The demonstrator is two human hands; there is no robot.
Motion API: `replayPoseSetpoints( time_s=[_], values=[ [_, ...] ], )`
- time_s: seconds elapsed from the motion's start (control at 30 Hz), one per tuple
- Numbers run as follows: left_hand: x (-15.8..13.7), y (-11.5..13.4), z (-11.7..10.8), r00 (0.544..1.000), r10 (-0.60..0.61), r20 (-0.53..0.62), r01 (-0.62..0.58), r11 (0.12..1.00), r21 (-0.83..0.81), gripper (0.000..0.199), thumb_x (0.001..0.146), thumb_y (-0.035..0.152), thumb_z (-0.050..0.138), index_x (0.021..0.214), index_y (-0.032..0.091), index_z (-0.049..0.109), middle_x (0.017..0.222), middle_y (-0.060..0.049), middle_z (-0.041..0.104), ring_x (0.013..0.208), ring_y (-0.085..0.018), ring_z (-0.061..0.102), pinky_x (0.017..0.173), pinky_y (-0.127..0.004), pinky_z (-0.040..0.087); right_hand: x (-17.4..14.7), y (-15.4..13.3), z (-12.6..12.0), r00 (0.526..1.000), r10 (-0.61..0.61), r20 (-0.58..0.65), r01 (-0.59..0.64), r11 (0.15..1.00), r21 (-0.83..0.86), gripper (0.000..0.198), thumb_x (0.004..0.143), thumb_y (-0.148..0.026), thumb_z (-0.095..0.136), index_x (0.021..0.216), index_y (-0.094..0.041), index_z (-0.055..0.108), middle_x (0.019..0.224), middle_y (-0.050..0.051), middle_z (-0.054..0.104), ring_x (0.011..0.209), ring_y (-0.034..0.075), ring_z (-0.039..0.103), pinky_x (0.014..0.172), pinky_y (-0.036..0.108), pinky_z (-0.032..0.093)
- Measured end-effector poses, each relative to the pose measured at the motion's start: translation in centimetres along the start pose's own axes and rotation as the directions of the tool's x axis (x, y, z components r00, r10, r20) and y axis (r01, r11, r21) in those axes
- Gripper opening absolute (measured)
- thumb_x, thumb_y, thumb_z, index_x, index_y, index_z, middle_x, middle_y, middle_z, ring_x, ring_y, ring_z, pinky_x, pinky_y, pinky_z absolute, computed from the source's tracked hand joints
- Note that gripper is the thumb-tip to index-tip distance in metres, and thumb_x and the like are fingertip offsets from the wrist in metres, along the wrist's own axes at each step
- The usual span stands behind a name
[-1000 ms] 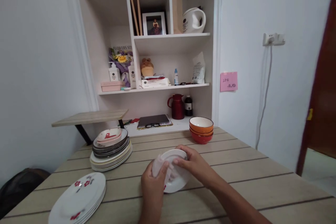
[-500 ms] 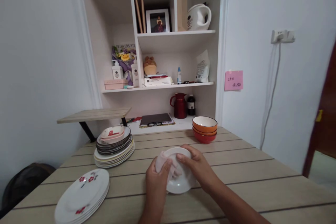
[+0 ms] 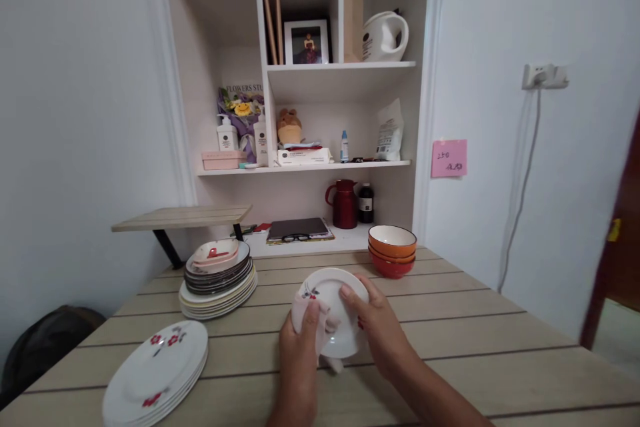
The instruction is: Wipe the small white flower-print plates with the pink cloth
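A small white plate (image 3: 340, 290) with red flowers is held up in front of me, tilted toward me, above the wooden table. My right hand (image 3: 377, 320) grips its right rim, with the thumb lying on the face. At the lower left edge, my left hand (image 3: 300, 350) presses a pale pink cloth (image 3: 305, 310) against the plate, thumb in front. Part of the cloth hangs below the rim. The left hand's other fingers are mostly hidden behind cloth and plate.
To the left lies a stack of flowered white plates (image 3: 155, 373). Behind it stands a taller pile of plates (image 3: 217, 290) topped by small dishes (image 3: 216, 252). Orange and red bowls (image 3: 393, 252) are stacked at the back right. A small raised shelf (image 3: 183, 217) overhangs the table's back left.
The plate has turned and risen slightly in my hands, so red flowers now show at its upper left and right. The cloth has moved down along the left rim.
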State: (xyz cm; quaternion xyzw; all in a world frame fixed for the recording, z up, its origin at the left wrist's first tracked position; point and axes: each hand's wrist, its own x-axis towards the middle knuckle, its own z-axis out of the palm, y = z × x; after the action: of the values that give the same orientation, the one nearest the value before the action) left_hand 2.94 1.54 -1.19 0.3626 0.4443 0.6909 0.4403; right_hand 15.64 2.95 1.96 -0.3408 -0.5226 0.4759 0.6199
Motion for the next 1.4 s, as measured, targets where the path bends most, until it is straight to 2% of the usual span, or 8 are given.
replayPoseSetpoints(
  time_s=[0.23,0.4,0.53,0.67,0.8,0.97,1.1,1.4],
  values=[
    [0.1,0.7,-0.7,0.968,0.250,-0.002,-0.238,0.927,0.290,0.038,0.072,0.048,0.070,0.087,0.013,0.073,0.078,-0.009,0.075,0.071,-0.024,0.069,0.064,-0.031,0.055,0.5,-0.4,-1.0,0.963,-0.254,0.094,0.271,0.890,-0.366,0.026,0.084,-0.032,0.059,0.108,-0.023,0.063,0.097,0.005,0.066,0.077,0.020,0.060,0.058,0.026,0.047],
    [0.7,0.3,-1.5,0.749,0.650,0.127,-0.615,0.612,0.498,0.027,0.077,0.042,0.068,0.088,0.017,0.073,0.084,-0.010,0.074,0.079,-0.025,0.068,0.075,-0.036,0.055,0.4,-0.3,-1.2,0.843,-0.473,0.256,0.533,0.676,-0.509,0.026,0.087,-0.015,0.052,0.108,-0.027,0.064,0.104,0.004,0.067,0.097,0.021,0.062,0.082,0.032,0.049],
    [1.0,0.2,-1.9,0.573,0.774,0.270,-0.748,0.359,0.558,0.020,0.084,0.037,0.064,0.091,0.019,0.071,0.080,-0.008,0.072,0.076,-0.024,0.067,0.072,-0.036,0.055,0.5,-0.3,-1.4,0.793,-0.509,0.336,0.601,0.558,-0.572,0.026,0.089,-0.011,0.048,0.103,-0.026,0.064,0.098,0.004,0.069,0.090,0.020,0.063,0.078,0.031,0.048],
    [1.0,0.2,-2.0,0.511,0.783,0.354,-0.783,0.255,0.567,0.014,0.085,0.029,0.064,0.093,0.019,0.069,0.081,-0.006,0.072,0.077,-0.024,0.065,0.071,-0.036,0.053,0.6,-0.5,-1.7,0.767,-0.502,0.400,0.626,0.450,-0.637,0.022,0.090,-0.012,0.050,0.100,-0.026,0.063,0.095,0.004,0.070,0.087,0.020,0.063,0.077,0.033,0.044],
    [0.8,0.1,-1.7,0.561,0.743,0.364,-0.778,0.323,0.539,0.011,0.082,0.026,0.067,0.090,0.020,0.070,0.081,-0.005,0.071,0.078,-0.023,0.065,0.071,-0.035,0.052,0.6,-0.5,-1.7,0.773,-0.454,0.443,0.630,0.475,-0.614,0.014,0.087,-0.013,0.055,0.092,-0.023,0.062,0.092,0.004,0.068,0.086,0.020,0.062,0.077,0.032,0.044],
    [1.0,-0.2,-1.2,0.780,0.576,0.247,-0.614,0.626,0.481,0.018,0.076,0.034,0.071,0.086,0.019,0.072,0.082,-0.006,0.072,0.077,-0.023,0.067,0.073,-0.033,0.053,0.5,0.1,-1.3,0.860,-0.331,0.388,0.499,0.699,-0.512,0.014,0.092,-0.025,0.049,0.084,-0.021,0.060,0.081,0.003,0.060,0.064,0.015,0.057,0.058,0.026,0.044],
    [1.2,-0.1,-0.9,0.897,0.409,0.169,-0.440,0.781,0.444,0.026,0.070,0.036,0.074,0.088,0.017,0.074,0.086,-0.009,0.075,0.077,-0.024,0.068,0.072,-0.032,0.053,0.5,0.8,-1.2,0.881,-0.339,0.329,0.461,0.769,-0.444,0.017,0.091,-0.031,0.052,0.082,-0.021,0.061,0.077,0.001,0.058,0.069,0.016,0.056,0.062,0.026,0.042],
    [0.3,1.2,-0.2,0.990,0.136,0.028,-0.138,0.980,0.142,0.038,0.064,0.043,0.077,0.086,0.013,0.073,0.068,-0.005,0.073,0.055,-0.017,0.064,0.048,-0.023,0.050,0.2,1.0,-0.3,0.990,-0.130,0.051,0.131,0.991,-0.034,0.015,0.080,-0.034,0.066,0.082,-0.019,0.063,0.070,-0.003,0.058,0.064,0.014,0.050,0.058,0.024,0.039]
  ],
)
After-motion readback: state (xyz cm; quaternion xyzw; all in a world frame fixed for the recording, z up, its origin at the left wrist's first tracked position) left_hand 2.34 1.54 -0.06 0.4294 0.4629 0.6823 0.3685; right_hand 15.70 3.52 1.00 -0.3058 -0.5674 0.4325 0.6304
